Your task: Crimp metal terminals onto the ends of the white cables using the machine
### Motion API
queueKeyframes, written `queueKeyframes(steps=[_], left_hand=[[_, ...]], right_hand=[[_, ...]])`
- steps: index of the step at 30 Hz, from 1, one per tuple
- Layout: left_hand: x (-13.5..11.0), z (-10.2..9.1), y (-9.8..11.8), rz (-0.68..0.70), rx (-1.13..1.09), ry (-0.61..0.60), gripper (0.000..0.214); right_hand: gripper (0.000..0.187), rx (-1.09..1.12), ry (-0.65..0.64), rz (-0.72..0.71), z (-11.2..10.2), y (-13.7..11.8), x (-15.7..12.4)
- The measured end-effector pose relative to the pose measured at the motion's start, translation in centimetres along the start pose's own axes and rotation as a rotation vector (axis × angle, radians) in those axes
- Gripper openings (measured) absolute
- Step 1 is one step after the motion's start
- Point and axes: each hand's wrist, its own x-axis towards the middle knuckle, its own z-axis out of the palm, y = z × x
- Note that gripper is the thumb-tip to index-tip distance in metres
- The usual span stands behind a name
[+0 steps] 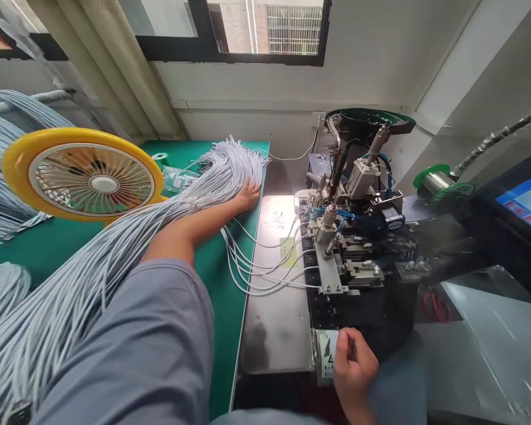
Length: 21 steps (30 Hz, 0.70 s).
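Observation:
My left hand (pixel 249 195) reaches far forward and lies on the right side of a thick bundle of grey-white cables (pixel 230 162), close to its far end. Its fingers rest a little apart against the cables. Low in the view, my right hand (pixel 356 363) is closed with the thumb against the curled fingers; what it may hold is hidden. It is beside a label card (pixel 326 354) at the machine's front edge. Several single cables (pixel 252 277) run across a metal plate (pixel 277 330) into the clamps of a machine (pixel 330 260) with pneumatic cylinders.
A yellow fan (pixel 15 159) stands on the green table (pixel 223 354) at the left, near more cable coils (pixel 2 289). Behind the machine sits a round feeder bowl (pixel 371 118). To the right are a wire spool (pixel 438 182), red-handled scissors (pixel 437 307) and a screen (pixel 528 200).

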Motion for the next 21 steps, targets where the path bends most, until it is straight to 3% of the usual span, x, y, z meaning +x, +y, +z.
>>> queueKeyframes(steps=[6,10,13,16,19,21], left_hand=[[-0.7,-1.6,1.0,0.02,-0.028,0.014,0.049],[-4.9,-4.0,3.1,0.037,-0.021,-0.011,0.052],[-11.3,-6.7,4.7,0.099,0.0,0.029,0.046],[-19.6,-10.0,4.1,-0.013,0.026,0.101,0.041],[-29.6,-13.8,0.8,-0.384,0.016,0.115,0.038],[-36.4,-15.9,-2.0,-0.863,-0.027,0.066,0.038]], right_hand=[[0.026,-0.057,-0.012,-0.003,0.0,-0.5,0.4],[0.026,-0.042,0.0,0.013,-0.2,-0.2,0.6],[0.022,-0.032,-0.022,0.076,-0.8,0.8,0.2],[0.013,-0.013,-0.027,0.141,-1.0,2.0,0.1],[0.007,0.024,-0.026,0.178,-0.9,2.8,0.4],[0.007,0.051,-0.033,0.201,-1.0,2.8,0.5]])
